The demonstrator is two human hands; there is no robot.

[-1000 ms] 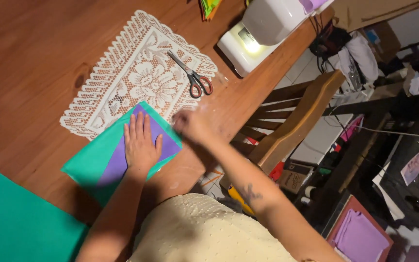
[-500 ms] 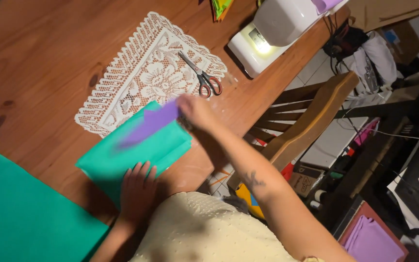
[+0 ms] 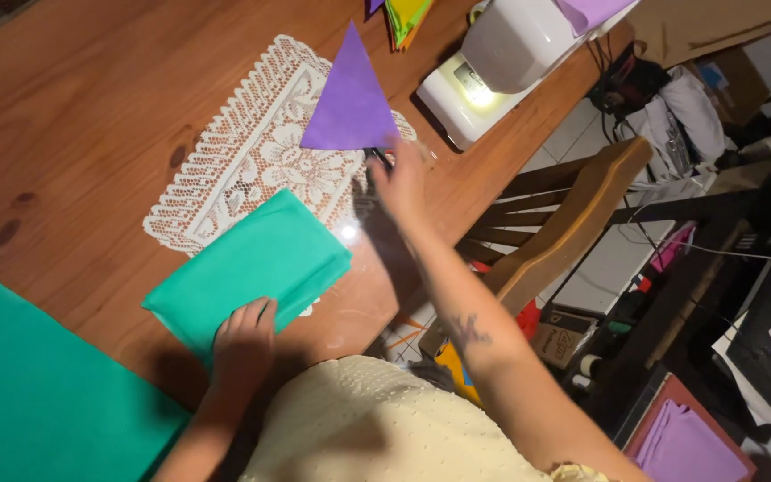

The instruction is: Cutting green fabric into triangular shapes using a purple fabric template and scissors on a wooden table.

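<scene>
On wooden table, lace doily, green fabric, cluttered room

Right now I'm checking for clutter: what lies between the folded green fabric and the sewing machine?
In the head view, the white lace doily spans that stretch between folded green fabric and sewing machine; the right hand holds a purple triangle there.

Left hand flat, palm down, right hand outstretched, fingers pinched
</scene>
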